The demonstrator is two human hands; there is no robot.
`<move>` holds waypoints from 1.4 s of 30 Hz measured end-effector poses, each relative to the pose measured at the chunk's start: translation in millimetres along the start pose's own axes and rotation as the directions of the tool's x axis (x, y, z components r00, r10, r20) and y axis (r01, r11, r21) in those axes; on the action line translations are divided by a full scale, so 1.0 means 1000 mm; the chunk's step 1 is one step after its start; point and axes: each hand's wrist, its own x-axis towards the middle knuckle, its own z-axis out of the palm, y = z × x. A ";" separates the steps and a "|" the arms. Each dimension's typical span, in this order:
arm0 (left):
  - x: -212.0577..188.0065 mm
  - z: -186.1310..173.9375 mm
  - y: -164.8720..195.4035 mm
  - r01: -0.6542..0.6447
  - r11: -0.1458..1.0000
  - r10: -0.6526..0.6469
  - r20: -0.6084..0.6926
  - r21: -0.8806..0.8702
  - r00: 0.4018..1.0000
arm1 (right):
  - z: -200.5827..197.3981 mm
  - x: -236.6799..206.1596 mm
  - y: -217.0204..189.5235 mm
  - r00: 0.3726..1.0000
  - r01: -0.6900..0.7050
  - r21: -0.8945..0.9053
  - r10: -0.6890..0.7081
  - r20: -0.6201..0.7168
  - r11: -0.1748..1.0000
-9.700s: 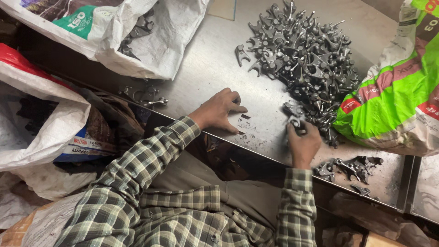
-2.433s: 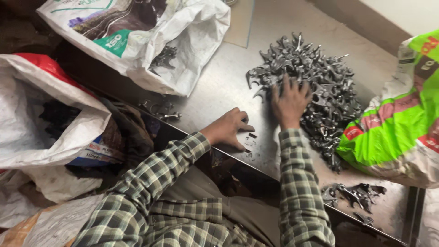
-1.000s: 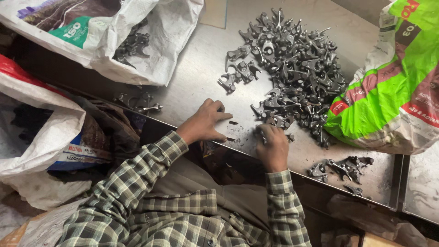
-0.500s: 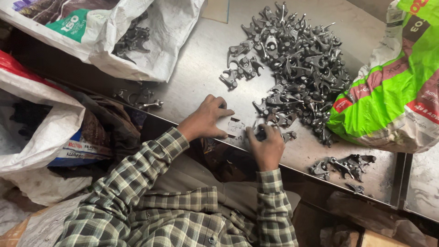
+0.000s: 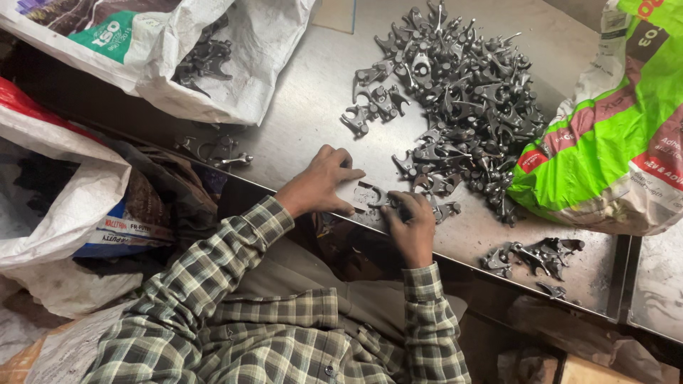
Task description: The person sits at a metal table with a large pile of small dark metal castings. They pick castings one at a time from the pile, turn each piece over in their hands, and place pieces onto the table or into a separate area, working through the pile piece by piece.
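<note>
A parts heap (image 5: 455,92) lies on the tabletop (image 5: 299,121), a sack (image 5: 612,135) to its right, another sack (image 5: 178,50) left, a small cluster (image 5: 533,257) near the front edge.

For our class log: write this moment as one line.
left hand: flat on table | right hand: on a metal part | pile beyond | green sack right

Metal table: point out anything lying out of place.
A small cluster of parts sits apart from the main pile. More strays lie at the table's left edge and near the right corner. Nothing looks damaged.
</note>
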 end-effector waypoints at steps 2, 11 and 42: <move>0.000 0.000 -0.001 -0.018 1.000 0.018 -0.009 0.005 1.000 | 0.001 0.001 -0.001 1.000 0.021 0.000 -0.021 -0.004 1.000; -0.001 0.007 -0.010 -0.116 0.993 0.115 -0.071 -0.006 0.991 | 0.001 0.005 -0.002 0.999 0.051 0.001 -0.051 0.012 0.999; 0.001 0.012 -0.011 -0.143 0.989 0.138 -0.119 -0.034 0.983 | -0.012 0.004 0.008 1.000 0.000 -0.021 0.000 0.010 1.000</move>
